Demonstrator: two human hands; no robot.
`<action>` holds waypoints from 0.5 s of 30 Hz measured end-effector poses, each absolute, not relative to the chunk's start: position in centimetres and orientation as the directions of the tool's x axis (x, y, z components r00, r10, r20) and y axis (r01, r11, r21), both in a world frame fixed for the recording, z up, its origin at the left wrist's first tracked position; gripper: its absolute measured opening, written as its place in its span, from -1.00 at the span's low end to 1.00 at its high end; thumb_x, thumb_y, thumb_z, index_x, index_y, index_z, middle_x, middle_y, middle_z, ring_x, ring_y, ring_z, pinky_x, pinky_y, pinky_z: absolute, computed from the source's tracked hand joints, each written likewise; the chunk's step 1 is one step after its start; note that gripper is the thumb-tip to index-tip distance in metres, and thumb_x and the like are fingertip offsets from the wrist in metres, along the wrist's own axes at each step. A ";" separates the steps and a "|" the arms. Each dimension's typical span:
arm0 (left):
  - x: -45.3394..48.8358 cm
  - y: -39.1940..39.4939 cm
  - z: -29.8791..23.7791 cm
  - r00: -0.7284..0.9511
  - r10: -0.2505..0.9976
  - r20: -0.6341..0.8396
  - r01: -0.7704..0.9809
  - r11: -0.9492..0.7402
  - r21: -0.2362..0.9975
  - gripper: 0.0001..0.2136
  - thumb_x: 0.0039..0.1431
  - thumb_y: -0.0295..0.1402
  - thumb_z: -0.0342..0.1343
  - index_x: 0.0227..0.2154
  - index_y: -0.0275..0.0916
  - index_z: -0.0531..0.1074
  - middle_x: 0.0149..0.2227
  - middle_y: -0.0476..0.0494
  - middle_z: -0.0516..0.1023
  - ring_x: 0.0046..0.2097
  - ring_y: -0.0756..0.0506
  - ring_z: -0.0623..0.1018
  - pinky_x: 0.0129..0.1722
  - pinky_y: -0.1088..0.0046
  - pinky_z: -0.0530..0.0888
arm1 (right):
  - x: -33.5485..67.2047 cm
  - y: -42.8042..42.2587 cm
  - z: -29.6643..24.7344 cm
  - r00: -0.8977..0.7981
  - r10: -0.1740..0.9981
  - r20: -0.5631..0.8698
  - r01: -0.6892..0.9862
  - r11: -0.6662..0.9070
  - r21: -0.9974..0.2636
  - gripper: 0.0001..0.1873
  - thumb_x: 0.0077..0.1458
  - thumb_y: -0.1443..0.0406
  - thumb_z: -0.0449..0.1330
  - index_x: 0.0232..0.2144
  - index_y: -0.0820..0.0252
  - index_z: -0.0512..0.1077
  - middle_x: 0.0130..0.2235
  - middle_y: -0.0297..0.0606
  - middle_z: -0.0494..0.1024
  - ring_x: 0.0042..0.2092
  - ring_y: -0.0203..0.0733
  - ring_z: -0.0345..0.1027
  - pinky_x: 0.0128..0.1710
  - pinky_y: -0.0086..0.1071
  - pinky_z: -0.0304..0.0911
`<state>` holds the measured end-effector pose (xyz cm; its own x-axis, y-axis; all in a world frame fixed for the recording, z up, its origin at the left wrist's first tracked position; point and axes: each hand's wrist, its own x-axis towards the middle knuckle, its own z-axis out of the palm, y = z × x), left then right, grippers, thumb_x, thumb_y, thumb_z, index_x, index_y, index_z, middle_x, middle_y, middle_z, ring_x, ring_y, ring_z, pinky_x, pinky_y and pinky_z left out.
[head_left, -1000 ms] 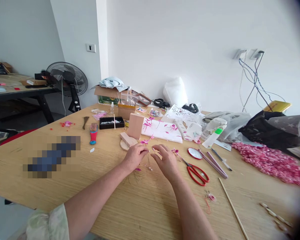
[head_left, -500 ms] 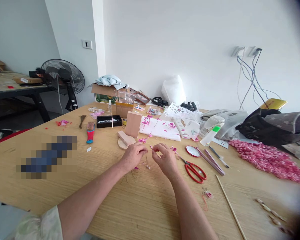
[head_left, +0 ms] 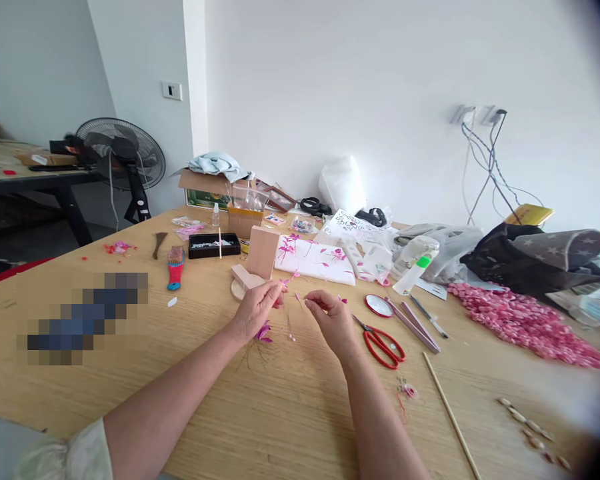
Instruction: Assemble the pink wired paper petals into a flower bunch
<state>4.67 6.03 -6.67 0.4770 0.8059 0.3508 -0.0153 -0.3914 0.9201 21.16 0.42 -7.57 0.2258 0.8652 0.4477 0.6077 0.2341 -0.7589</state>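
Note:
My left hand (head_left: pixel 259 312) is closed, its thumb and fingers pinching a sprig with small pink petals (head_left: pixel 285 283). A short gap to the right, my right hand (head_left: pixel 330 321) pinches what looks like a thin thread at its fingertips; the strand is hardly visible. A small pink bud (head_left: pixel 298 297) shows between the hands. Pale beads (head_left: pixel 293 338) dangle on fine strands below them. Under my left hand lies a purple flower (head_left: pixel 263 331) with thin dark wire-like stems. Red-handled scissors (head_left: pixel 384 347) rest right of my right hand.
Beyond my hands are a wooden block stand (head_left: pixel 263 252) and a white foam board (head_left: pixel 315 260) bearing pink flowers. A brush (head_left: pixel 175 268) and black tray (head_left: pixel 214 245) are on the left. Rightward lie a round mirror (head_left: pixel 379 305), a glue bottle (head_left: pixel 416 265), pink petal strings (head_left: pixel 523 327) and a stick (head_left: pixel 450 413).
My hands have moved slightly apart, the left one shifting left. More of the purple flower below it shows. The whole view has shifted a little.

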 end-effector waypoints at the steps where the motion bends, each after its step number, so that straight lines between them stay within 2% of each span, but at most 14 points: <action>1: 4.7 6.1 -6.7 0.450 0.839 0.305 -0.071 -0.307 0.949 -0.64 0.13 -0.13 -0.15 -0.43 -0.33 0.38 -0.51 -0.04 0.36 -0.41 0.00 0.38 -0.37 0.49 0.32 | 21.1 0.4 -7.4 0.238 0.857 0.456 0.610 0.233 -0.757 -0.87 -0.05 0.27 0.06 -0.52 0.19 0.37 -0.49 -0.31 0.44 -0.43 -0.27 0.27 -0.40 -0.42 0.15; 4: 4.7 6.4 -7.0 0.414 0.895 0.165 -0.247 -0.065 0.967 -0.56 0.08 -0.03 -0.16 -0.39 -0.35 0.38 -0.51 -0.07 0.38 -0.45 0.02 0.38 -0.41 0.48 0.33 | 21.1 0.3 -7.2 0.288 0.838 0.464 0.608 0.215 -0.765 -0.85 -0.04 0.24 0.08 -0.53 0.20 0.36 -0.52 -0.33 0.41 -0.46 -0.29 0.24 -0.42 -0.43 0.14; 6: 4.8 6.4 -7.2 0.427 0.892 0.145 -0.330 0.005 0.944 -0.53 0.08 0.00 -0.19 -0.39 -0.36 0.37 -0.51 -0.08 0.37 -0.46 0.03 0.37 -0.43 0.49 0.32 | 21.1 0.3 -7.2 0.308 0.835 0.456 0.599 0.202 -0.775 -0.85 -0.05 0.24 0.08 -0.53 0.20 0.35 -0.55 -0.35 0.37 -0.49 -0.30 0.20 -0.46 -0.44 0.11; 8: 5.0 6.3 -7.1 0.453 0.872 0.183 -0.347 -0.016 0.938 -0.59 0.06 -0.04 -0.10 -0.35 -0.34 0.36 -0.49 -0.05 0.37 -0.45 0.04 0.36 -0.44 0.52 0.31 | 21.1 0.4 -7.3 0.309 0.840 0.447 0.580 0.207 -0.788 -0.85 -0.05 0.24 0.08 -0.53 0.20 0.34 -0.56 -0.36 0.34 -0.50 -0.31 0.18 -0.48 -0.45 0.09; 10: 5.2 6.1 -7.1 0.469 0.850 0.241 -0.304 -0.100 0.947 -0.67 -0.02 -0.16 0.07 -0.27 -0.30 0.34 -0.48 0.00 0.35 -0.44 0.06 0.34 -0.43 0.56 0.29 | 20.9 0.4 -7.4 0.294 0.848 0.441 0.554 0.225 -0.802 -0.85 -0.04 0.24 0.08 -0.53 0.21 0.33 -0.55 -0.36 0.33 -0.49 -0.32 0.17 -0.48 -0.45 0.09; 12: 5.4 5.9 -7.0 0.465 0.840 0.279 -0.264 -0.169 0.950 -0.65 -0.10 -0.28 0.16 -0.22 -0.27 0.32 -0.49 0.04 0.33 -0.45 0.07 0.32 -0.44 0.58 0.28 | 20.5 0.4 -7.5 0.267 0.861 0.433 0.536 0.240 -0.810 -0.86 -0.04 0.25 0.07 -0.52 0.21 0.32 -0.53 -0.36 0.33 -0.47 -0.32 0.17 -0.46 -0.45 0.09; 15: 5.5 5.9 -6.9 0.405 0.866 0.293 -0.262 -0.197 0.945 -0.79 -0.07 -0.31 0.13 -0.36 -0.30 0.37 -0.54 0.03 0.33 -0.48 0.07 0.31 -0.45 0.57 0.28 | 20.0 0.4 -7.6 0.204 0.894 0.398 0.519 0.246 -0.819 -0.88 -0.04 0.27 0.06 -0.52 0.21 0.31 -0.53 -0.37 0.31 -0.47 -0.32 0.16 -0.45 -0.45 0.08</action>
<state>5.52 5.90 -6.90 0.4051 0.8660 0.2932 -0.2624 -0.1970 0.9446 19.99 0.41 -7.61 0.2041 0.8945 0.3978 0.5186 0.2459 -0.8189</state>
